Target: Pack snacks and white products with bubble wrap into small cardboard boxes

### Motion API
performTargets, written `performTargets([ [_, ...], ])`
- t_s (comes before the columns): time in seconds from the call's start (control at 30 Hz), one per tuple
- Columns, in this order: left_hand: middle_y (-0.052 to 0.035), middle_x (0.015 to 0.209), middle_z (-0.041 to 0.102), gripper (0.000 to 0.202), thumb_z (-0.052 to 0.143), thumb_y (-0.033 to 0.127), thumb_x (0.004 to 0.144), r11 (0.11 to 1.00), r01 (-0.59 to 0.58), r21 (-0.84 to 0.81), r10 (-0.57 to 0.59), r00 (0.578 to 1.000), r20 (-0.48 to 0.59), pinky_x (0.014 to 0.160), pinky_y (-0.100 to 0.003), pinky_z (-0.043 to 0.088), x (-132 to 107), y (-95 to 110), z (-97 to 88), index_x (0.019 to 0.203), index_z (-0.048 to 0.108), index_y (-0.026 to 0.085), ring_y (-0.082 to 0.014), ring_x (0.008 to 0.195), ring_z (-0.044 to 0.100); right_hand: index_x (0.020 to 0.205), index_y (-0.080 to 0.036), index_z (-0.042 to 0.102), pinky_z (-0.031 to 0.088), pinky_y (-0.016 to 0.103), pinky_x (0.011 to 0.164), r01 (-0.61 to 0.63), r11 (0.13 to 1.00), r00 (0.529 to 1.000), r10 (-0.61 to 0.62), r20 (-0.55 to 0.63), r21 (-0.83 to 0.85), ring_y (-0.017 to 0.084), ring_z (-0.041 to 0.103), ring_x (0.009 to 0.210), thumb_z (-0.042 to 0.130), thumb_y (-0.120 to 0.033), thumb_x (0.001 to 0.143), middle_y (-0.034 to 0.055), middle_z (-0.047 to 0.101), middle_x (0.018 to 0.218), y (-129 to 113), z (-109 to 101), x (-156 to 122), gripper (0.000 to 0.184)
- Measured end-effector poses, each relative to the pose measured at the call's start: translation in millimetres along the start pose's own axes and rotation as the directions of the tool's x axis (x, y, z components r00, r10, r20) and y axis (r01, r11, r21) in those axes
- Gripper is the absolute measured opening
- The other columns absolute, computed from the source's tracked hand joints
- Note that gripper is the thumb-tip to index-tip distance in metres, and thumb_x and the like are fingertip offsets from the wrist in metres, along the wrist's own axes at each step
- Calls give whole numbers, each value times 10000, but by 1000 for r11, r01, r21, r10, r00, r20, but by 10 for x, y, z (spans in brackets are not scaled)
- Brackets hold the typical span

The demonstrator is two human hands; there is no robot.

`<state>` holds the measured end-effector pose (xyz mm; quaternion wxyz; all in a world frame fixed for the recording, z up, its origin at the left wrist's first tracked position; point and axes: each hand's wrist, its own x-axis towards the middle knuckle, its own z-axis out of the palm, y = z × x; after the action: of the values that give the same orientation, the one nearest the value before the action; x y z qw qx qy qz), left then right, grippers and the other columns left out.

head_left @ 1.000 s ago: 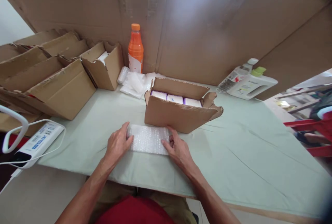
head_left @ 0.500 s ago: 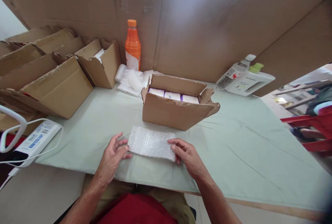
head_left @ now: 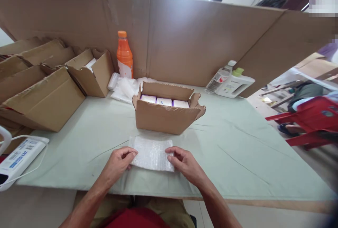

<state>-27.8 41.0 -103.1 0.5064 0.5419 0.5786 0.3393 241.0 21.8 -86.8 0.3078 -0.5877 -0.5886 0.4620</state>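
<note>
A small sheet of bubble wrap point(head_left: 151, 152) lies flat on the pale green table point(head_left: 237, 150), close to the near edge. My left hand point(head_left: 117, 164) pinches its left edge with curled fingers. My right hand point(head_left: 185, 163) pinches its right edge the same way. Just behind the sheet stands an open cardboard box point(head_left: 166, 117) with three white items point(head_left: 163, 100) in a row inside it.
Several open cardboard boxes point(head_left: 44, 90) crowd the left side. An orange bottle point(head_left: 124, 55), clear plastic bags point(head_left: 124, 88) and white bottles point(head_left: 232, 83) stand along a tall cardboard wall point(head_left: 195, 41). A white device with a cable point(head_left: 18, 157) lies near left. Red chairs point(head_left: 314, 115) stand at right.
Both hands slid back from the box toward me with the bubble wrap, then closed from spread fingers to a pinch on its two ends. The camera tilted up.
</note>
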Motion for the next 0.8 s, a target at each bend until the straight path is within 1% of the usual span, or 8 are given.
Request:
performTargets([
  [0.1,-31,762,697,211,596,352,860,912,-344,225,388,902,-191,604,-301,535,-139,264,-74,765,754,249,-192,672,640,1030,-245,738,504,283,615,258,937,961,-275,-41,-235,162,602,657,587,-306,905,18,679,770,-359,-134,-124,206],
  [0.23,-27,883,728,167,625,259,873,592,-590,549,794,543,-273,773,-323,552,-81,887,-185,958,767,285,-201,805,675,1084,-280,744,529,308,689,459,765,778,-591,-211,-452,179,632,735,607,-328,930,38,708,868,-971,-495,-83,211],
  [0.3,-46,883,715,204,583,307,892,486,-608,628,864,444,-238,802,-337,538,172,1228,-208,960,767,252,-215,849,669,1077,-272,749,518,309,706,428,717,704,-646,-295,-550,177,619,739,595,-354,929,36,702,869,-1204,-733,140,228],
  [0.37,-63,829,683,338,476,388,932,447,-609,655,863,488,-135,827,-359,520,511,1518,-194,938,767,216,-230,861,649,1063,-248,752,491,290,683,367,706,722,-627,-292,-606,162,598,717,571,-354,916,27,705,873,-1345,-966,462,256],
  [0.47,-68,638,572,505,387,444,960,378,-572,728,750,650,121,804,-384,477,961,1789,-108,626,680,203,-243,760,596,988,-220,766,410,244,589,245,698,903,-418,-104,-673,127,556,614,549,-260,852,-7,691,753,-1431,-1218,937,259],
  [0.53,-56,496,445,593,395,492,958,371,-558,742,626,741,245,741,-387,448,1139,1858,-22,447,513,216,-247,654,563,899,-222,778,362,231,556,197,643,968,-248,43,-740,116,539,574,549,-182,787,-24,670,674,-1457,-1279,1147,258],
  [0.67,-33,399,331,662,423,598,932,485,-480,731,346,873,344,644,-380,383,1246,1862,94,381,329,243,-230,495,485,733,-228,762,336,240,539,191,558,978,-34,208,-808,135,571,602,579,-103,694,-13,683,668,-1494,-1213,1304,225],
  [0.8,-27,430,364,606,536,576,888,586,-491,645,286,870,402,685,-377,389,1185,1865,20,401,397,243,-242,532,494,760,-245,767,345,246,541,197,556,969,14,246,-807,166,605,654,619,-138,694,4,687,674,-1465,-1216,1279,194],
])
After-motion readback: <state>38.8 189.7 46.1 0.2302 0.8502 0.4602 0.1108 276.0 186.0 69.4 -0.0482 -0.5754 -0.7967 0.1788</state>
